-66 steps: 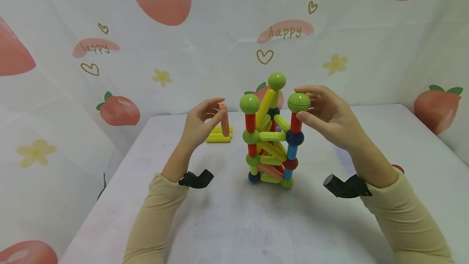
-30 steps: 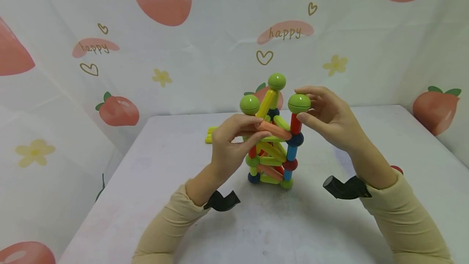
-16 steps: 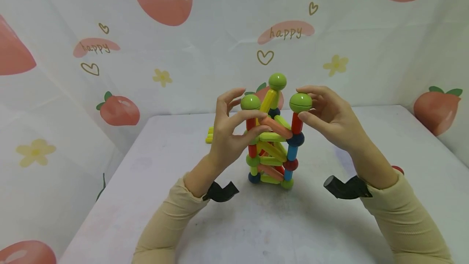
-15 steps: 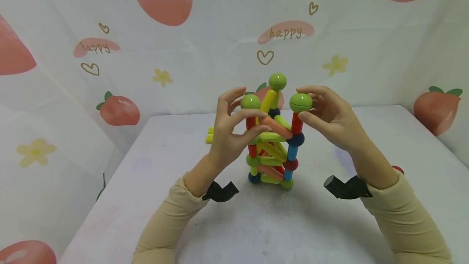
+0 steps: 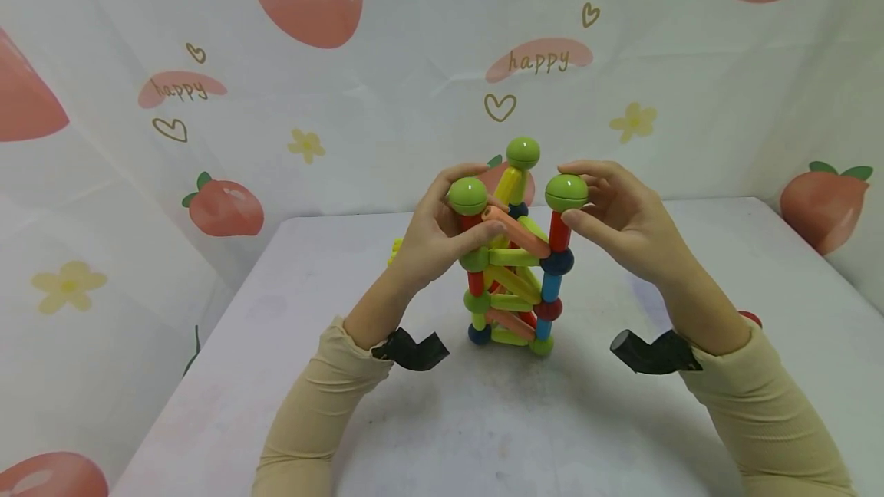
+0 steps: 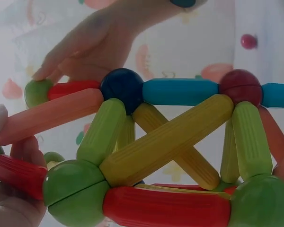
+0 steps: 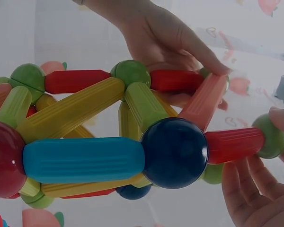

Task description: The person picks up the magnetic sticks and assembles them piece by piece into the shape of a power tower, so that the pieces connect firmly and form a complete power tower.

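Note:
A tower of magnetic rods and balls point(image 5: 511, 258) stands upright on the table. At its top left, my left hand point(image 5: 431, 240) curls round the post of a red magnetic rod point(image 6: 19, 176) capped by a green ball point(image 5: 468, 196). Its thumb lies against the raised end of an orange magnetic rod point(image 5: 514, 230). That rod slopes down to a dark blue ball point(image 7: 175, 152) on the right post; whether its raised end touches the green ball is unclear. My right hand point(image 5: 625, 217) pinches the other front green ball point(image 5: 566, 192), above a red rod point(image 7: 234, 145).
Behind my left hand, yellow rods point(image 5: 395, 250) lie on the table point(image 5: 442, 436), mostly hidden. A red ball point(image 5: 750, 319) shows partly beside my right wrist. A third green ball point(image 5: 522, 152) tops the tower's rear post. A patterned cloth hangs behind.
My left hand brought the orange rod rightward from beside the tower onto its right post. Its fingers then moved round the left post, whose ball shifted slightly left. My right hand stayed put.

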`<state>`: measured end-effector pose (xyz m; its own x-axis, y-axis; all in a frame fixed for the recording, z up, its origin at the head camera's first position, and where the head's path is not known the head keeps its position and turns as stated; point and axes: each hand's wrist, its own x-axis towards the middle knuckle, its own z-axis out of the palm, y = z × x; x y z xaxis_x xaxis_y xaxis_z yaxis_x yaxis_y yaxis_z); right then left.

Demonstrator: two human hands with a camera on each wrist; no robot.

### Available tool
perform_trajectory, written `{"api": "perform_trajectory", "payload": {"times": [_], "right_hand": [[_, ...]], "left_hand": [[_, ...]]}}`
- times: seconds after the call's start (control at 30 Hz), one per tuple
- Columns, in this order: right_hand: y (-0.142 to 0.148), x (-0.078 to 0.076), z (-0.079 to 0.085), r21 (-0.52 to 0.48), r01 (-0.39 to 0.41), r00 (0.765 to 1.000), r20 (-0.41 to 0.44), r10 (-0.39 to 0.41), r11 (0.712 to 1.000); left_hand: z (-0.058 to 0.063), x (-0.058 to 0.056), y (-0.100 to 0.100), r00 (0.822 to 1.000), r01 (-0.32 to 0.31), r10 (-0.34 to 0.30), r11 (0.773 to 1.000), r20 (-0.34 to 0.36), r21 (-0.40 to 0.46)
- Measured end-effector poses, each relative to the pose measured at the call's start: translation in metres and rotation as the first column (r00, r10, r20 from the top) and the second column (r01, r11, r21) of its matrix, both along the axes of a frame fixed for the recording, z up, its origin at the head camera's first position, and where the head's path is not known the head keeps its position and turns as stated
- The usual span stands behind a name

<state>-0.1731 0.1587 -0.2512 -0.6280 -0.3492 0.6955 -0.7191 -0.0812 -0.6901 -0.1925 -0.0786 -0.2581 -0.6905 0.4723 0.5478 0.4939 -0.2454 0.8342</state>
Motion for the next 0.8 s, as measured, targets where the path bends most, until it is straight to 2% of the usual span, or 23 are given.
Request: {"api": "perform_trajectory", "payload": {"times": [0.07, 0.2, 0.33, 0.47, 0.57, 0.67, 0.8], "right_hand": [[0.000, 0.000, 0.000, 0.000, 0.004, 1.000, 0.004, -0.004, 1.000], [0.000, 0.000, 0.000, 0.002, 0.007, 1.000, 0.006, -0.007, 1.000], [0.001, 0.000, 0.000, 0.003, 0.005, 1.000, 0.004, -0.005, 1.000], [0.001, 0.000, 0.000, 0.003, 0.004, 1.000, 0.002, -0.004, 1.000], [0.001, 0.000, -0.001, 0.002, 0.003, 1.000, -0.002, -0.003, 1.000], [0.001, 0.000, -0.001, 0.003, 0.003, 1.000, -0.001, -0.003, 1.000], [0.001, -0.001, -0.001, 0.005, 0.000, 1.000, -0.005, 0.000, 1.000]], "left_hand": [[0.001, 0.001, 0.000, 0.999, -0.023, 0.024, 1.000, 0.037, -0.020], [0.004, 0.003, 0.002, 0.994, -0.085, 0.088, 0.995, 0.066, -0.043], [0.005, 0.005, 0.002, 0.990, -0.119, 0.122, 0.992, 0.064, -0.051], [0.003, 0.003, -0.005, 0.992, -0.117, 0.119, 0.992, 0.040, -0.052], [-0.001, -0.003, -0.017, 0.991, -0.130, 0.132, 0.990, 0.030, -0.058], [-0.009, -0.013, -0.033, 0.987, -0.155, 0.158, 0.986, 0.043, -0.065], [-0.025, -0.031, -0.054, 0.962, -0.240, 0.254, 0.961, 0.096, -0.141]]}}
